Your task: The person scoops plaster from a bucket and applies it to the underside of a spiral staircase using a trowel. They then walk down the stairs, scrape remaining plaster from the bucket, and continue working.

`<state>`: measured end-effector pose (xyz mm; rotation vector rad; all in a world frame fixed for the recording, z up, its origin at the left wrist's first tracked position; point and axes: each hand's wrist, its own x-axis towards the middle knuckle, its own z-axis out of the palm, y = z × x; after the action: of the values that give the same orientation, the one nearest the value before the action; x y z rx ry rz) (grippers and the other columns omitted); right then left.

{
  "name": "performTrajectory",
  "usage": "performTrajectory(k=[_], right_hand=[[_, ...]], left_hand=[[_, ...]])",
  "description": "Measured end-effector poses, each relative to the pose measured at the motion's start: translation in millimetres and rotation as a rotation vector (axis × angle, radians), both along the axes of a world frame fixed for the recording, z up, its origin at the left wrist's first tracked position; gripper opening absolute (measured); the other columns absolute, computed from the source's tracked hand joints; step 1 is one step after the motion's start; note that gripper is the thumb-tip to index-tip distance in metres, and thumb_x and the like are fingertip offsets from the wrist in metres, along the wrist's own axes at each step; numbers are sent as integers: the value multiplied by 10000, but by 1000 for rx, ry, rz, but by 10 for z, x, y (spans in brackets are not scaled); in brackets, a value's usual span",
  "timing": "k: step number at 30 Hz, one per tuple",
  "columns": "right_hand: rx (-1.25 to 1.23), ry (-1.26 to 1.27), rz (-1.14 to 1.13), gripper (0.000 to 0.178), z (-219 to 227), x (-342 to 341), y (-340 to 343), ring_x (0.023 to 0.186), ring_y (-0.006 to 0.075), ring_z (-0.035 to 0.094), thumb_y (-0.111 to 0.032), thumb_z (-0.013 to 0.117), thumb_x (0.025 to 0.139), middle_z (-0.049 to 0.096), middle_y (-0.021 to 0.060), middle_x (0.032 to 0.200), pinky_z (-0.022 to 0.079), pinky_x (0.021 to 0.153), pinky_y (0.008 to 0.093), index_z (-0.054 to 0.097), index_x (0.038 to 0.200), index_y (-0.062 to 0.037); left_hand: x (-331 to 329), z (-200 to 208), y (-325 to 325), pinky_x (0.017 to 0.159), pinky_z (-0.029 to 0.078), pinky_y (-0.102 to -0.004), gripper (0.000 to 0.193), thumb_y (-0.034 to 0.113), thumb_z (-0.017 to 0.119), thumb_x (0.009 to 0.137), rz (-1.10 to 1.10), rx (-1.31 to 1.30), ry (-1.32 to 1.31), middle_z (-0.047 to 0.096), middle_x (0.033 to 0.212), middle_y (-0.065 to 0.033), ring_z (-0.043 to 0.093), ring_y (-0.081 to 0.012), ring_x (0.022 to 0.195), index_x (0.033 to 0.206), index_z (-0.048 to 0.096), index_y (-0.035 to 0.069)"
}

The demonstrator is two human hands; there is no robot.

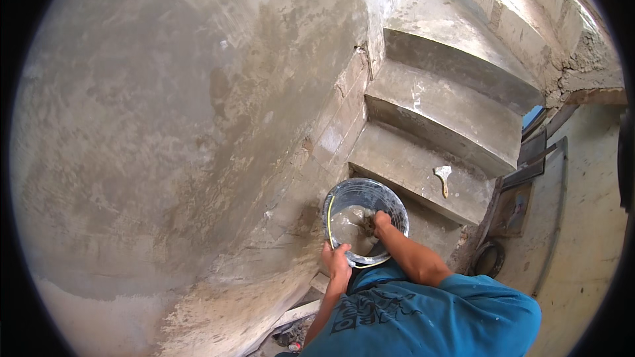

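A round black bucket (398, 211) stands low on the stairs in front of me, partly filled with wet grey cement mix (347, 228). Its thin yellow-green handle (330, 218) hangs down along the left and near side. With fingers curled over the near-left rim, my left hand (337, 261) steadies the bucket. My right hand (381, 222) reaches inside, closed just above the mix. Whatever it grips is too small and smeared with mix to name. On the step beyond lies a flat paintbrush (443, 179), its handle toward me.
Concrete steps (443, 96) climb away to the upper right. A wall with damp, patchy plaster (152, 125) fills the left side. At the right, below the stair edge, are a framed board (510, 210) and a dark round ring (488, 259). Rubble (286, 338) lies at the lower left.
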<state>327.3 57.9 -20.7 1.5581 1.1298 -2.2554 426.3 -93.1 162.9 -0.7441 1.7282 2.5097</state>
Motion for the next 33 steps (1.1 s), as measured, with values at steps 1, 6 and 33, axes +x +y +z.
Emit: performTrajectory(k=[1,6,33], right_hand=[[-50,-59,-56,396,49,80,-11,998,387,723,-185,435,1023,675,221,1219,613,862,550,608,1296,44],[-493,281,-319,411,1208,-160,30,1295,334,602,-160,380,1067,579,185,1423,510,1080,556,519,1399,37],[969,532,1050,367,1179,908,593,1099,453,690,-58,592,880,717,285,1180,547,1004,502,730,1217,-10]], left_hand=[[26,-7,18,766,511,-317,372,-64,665,708,-13,-16,-2,672,941,-57,636,-173,815,1074,649,-3],[71,48,42,782,525,-338,383,-49,659,715,33,1,-37,685,972,-86,655,-205,851,1095,645,-10],[461,128,26,866,529,-319,432,-69,634,750,-179,-39,3,710,1039,-68,670,-171,904,1179,634,-14]])
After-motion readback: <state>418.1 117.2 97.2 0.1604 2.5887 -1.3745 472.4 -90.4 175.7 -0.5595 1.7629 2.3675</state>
